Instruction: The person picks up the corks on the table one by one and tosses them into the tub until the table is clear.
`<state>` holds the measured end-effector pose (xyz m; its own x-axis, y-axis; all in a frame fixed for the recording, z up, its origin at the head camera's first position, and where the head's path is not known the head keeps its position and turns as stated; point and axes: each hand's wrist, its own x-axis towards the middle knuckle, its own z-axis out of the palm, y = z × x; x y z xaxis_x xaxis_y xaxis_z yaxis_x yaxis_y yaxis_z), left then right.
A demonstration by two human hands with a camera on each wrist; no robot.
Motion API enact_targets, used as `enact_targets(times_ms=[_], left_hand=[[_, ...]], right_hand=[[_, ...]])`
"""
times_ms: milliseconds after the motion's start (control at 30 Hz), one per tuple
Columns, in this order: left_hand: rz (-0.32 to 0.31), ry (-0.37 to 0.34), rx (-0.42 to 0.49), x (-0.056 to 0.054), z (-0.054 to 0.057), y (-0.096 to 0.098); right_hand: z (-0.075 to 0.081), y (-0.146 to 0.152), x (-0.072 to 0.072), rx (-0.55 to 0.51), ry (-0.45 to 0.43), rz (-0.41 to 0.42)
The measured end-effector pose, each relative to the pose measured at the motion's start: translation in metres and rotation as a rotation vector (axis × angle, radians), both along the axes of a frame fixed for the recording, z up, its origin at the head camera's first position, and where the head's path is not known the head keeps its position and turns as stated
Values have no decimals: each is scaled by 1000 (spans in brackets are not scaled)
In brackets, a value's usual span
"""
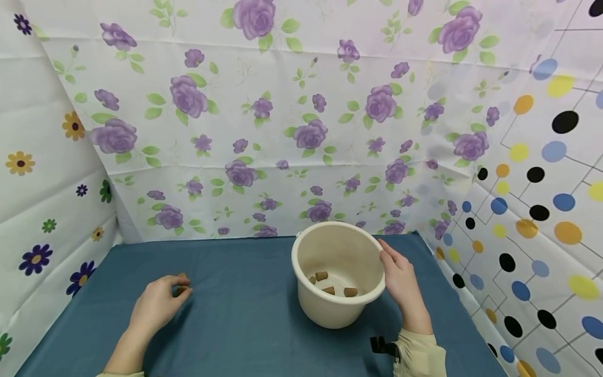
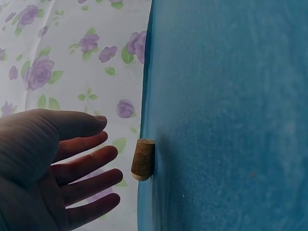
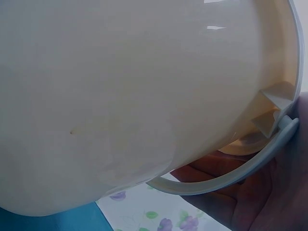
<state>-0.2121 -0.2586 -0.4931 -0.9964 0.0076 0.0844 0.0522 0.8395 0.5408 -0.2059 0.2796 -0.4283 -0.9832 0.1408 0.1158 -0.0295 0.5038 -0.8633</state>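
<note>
A brown cork (image 2: pixel 143 160) lies on its side on the blue cloth in the left wrist view. My left hand (image 2: pixel 62 166) is beside it, fingers spread and fairly straight, with a gap between fingertips and cork. In the head view the left hand (image 1: pixel 157 301) hovers low over the left part of the table, partly hiding that cork. On the right, a cream bucket (image 1: pixel 325 311) tilts towards me, with several corks (image 1: pixel 350 292) at its bottom. My right hand (image 1: pixel 402 283) grips its right rim. The bucket handle (image 3: pixel 216 185) crosses in front of that hand in the right wrist view.
Blue cloth (image 1: pixel 231 309) covers the table. A flowered sheet (image 1: pixel 282 104) hangs along the back edge. More patterned sheets close off both sides, a flowered one (image 1: pixel 47 178) at left and a dotted one (image 1: pixel 532 167) at right. A black strap (image 1: pixel 383 346) sits by the right sleeve.
</note>
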Motion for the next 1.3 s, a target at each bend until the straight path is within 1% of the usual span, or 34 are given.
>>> enact_targets(times_ms=[233, 433, 567, 667, 833, 967, 1067, 1167, 1300], left_hand=[[10, -30, 26, 1, 0, 0], [12, -41, -17, -2, -1, -2], [12, -58, -30, -3, -4, -4], [11, -59, -35, -4, -6, -5], [18, -57, -40, -6, -6, -7], [29, -38, -42, -5, -8, -8], [39, -27, -59, -5, -9, -9], [42, -47, -76, -5, -10, -11], [46, -99, -90, -5, -9, -14]], right_hand=[[-1, 1, -1, 7, 1, 3], [-1, 2, 0, -1, -3, 7], [-1, 1, 0, -2, -6, 7], [0, 1, 0, -2, -4, 5], [0, 2, 0, -1, -4, 5], [0, 2, 0, -4, -4, 8], [-1, 2, -1, -4, 2, 10], [-1, 2, -1, -2, 5, 11], [-2, 3, -2, 0, 4, 11]])
